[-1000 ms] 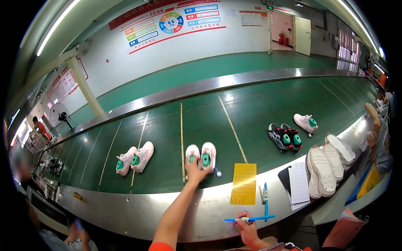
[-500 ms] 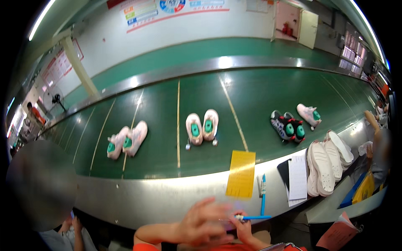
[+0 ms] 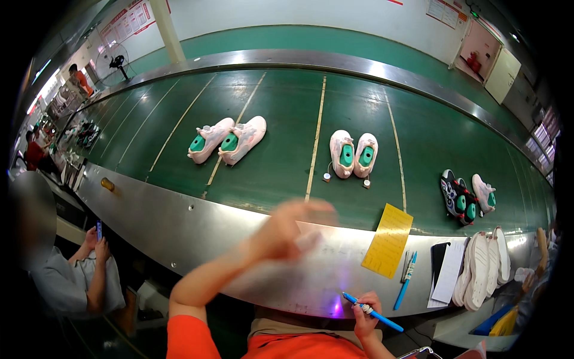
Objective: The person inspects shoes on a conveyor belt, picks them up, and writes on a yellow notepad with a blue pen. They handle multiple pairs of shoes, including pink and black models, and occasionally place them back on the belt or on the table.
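My right hand (image 3: pixel 366 316) is closed around a blue pen (image 3: pixel 382 319) over the near edge of the steel ledge (image 3: pixel 233 230). A purple light spot (image 3: pixel 338 309) shows on the steel just left of the pen tip. My left hand (image 3: pixel 293 230), smeared by motion, is stretched forward over the ledge near the green belt; its fingers cannot be made out. Beyond it on the belt stand two pairs of pale pink shoes with green inserts, one pair (image 3: pixel 227 141) at the left and another (image 3: pixel 354 155) in the middle. A yellow card (image 3: pixel 387 240) lies to the hand's right.
A second blue pen (image 3: pixel 405 280), white papers (image 3: pixel 448 272) and several white soles (image 3: pixel 478 269) lie along the ledge at right. Black shoes (image 3: pixel 459 197) and a single pink shoe (image 3: pixel 484 192) stand on the belt. At left, a seated person (image 3: pixel 78 281) holds a phone (image 3: pixel 99 228).
The view has turned left, so shoes and ledge items appear farther right. My left hand has moved away from my right hand and out toward the belt. The pen stays in my right hand.
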The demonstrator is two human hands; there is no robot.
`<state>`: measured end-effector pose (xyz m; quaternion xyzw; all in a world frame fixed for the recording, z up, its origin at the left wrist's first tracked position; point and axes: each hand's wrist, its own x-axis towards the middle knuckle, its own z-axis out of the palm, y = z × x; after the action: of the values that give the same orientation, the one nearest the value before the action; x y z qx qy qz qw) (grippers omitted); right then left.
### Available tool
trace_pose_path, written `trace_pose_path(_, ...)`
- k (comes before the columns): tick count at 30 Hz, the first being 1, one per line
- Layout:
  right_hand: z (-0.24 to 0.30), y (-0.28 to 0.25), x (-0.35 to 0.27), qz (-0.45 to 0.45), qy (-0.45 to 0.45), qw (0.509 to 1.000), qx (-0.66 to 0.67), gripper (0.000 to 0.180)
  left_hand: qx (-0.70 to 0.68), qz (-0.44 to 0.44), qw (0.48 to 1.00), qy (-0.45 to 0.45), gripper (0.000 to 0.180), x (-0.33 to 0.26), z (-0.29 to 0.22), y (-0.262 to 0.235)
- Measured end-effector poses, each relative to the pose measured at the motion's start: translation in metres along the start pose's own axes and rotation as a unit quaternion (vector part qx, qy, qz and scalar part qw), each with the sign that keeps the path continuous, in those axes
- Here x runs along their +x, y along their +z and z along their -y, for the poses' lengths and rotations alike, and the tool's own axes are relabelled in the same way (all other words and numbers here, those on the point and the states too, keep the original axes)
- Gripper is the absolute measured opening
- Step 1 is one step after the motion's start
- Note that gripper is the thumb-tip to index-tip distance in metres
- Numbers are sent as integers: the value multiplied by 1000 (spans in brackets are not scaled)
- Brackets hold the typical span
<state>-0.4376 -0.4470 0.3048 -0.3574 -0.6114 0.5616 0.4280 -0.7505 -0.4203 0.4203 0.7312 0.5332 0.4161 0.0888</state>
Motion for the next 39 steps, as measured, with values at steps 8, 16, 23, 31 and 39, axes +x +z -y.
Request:
trace_pose_path(8, 2, 10, 5, -3, 53, 995, 79, 17, 243, -266, 891, -277, 77, -86, 258, -79)
trace_pose_path(16, -4, 12, 3, -14, 52, 993, 105, 19, 325, -247, 826, -388, 80, -51, 254, -48)
trace_pose_path(23, -3, 10, -1, 4, 54, 992, 117, 16, -570, -192, 639, -478, 57, -74, 180, -55)
trace_pose_path(31, 2, 11, -2, 28, 59, 990, 127, 13, -765, -228, 569, -198, 93, -124, -18, 37)
trace_pose_path(39, 16, 7, -5, -39, 18, 979, 201, 16, -43, -439, 891, -110, 90, -159, -89, 55)
